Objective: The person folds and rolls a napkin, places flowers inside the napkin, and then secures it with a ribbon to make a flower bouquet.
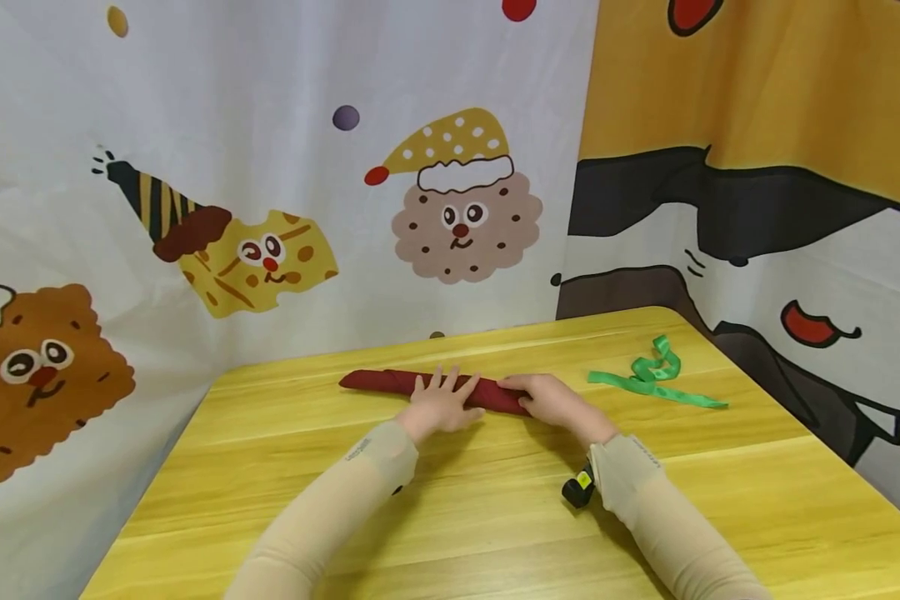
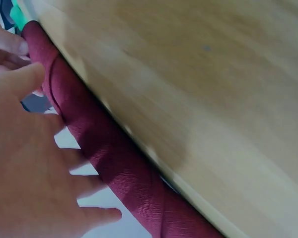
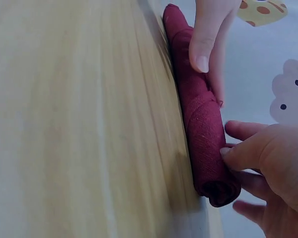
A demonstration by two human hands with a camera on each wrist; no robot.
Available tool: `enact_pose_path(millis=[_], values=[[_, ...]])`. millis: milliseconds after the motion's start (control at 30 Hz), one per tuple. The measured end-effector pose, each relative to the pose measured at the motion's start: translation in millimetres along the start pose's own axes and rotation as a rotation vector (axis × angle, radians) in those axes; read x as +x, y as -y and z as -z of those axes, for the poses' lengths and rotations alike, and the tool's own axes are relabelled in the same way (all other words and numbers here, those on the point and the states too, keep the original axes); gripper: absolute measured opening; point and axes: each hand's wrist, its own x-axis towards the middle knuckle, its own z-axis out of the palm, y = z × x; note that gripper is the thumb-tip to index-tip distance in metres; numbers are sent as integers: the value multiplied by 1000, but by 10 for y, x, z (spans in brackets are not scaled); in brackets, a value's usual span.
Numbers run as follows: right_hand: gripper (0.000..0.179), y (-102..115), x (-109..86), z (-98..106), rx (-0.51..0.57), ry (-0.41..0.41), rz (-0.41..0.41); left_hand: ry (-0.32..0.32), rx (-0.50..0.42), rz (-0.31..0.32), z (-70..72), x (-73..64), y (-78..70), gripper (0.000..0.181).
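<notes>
A dark red cloth [image 1: 390,381], rolled into a long tube, lies across the far part of the table. My left hand [image 1: 441,408] rests on its middle with the fingers spread and straight. At the roll's right end, my right hand [image 1: 553,404] has its thumb on the near side and curled fingers over the top. The right wrist view shows the cloth roll [image 3: 201,124] with its spiral end near the right fingers [image 3: 243,151]. In the left wrist view, the spread left hand [image 2: 35,153] lies along the roll [image 2: 104,139].
A curled green ribbon [image 1: 648,382] lies on the table to the right of the roll. The wooden table [image 1: 495,533] ends close behind the cloth, where a printed curtain [image 1: 270,100] hangs. A black device [image 1: 579,487] sits at the right wrist.
</notes>
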Motion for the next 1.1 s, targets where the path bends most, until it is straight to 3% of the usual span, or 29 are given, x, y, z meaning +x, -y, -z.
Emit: enact_pose_path(millis=[133,567,1100], values=[[42,12,-4,-11,-28,31,45,43,-38,-8,-24,30,24,72],[42,5,-7,2,-40,94,33,152,-80,-13,-13,74,54,77],[38,202,-73,23,-65,131,39,129,-23,-80,-18,66,168,70]])
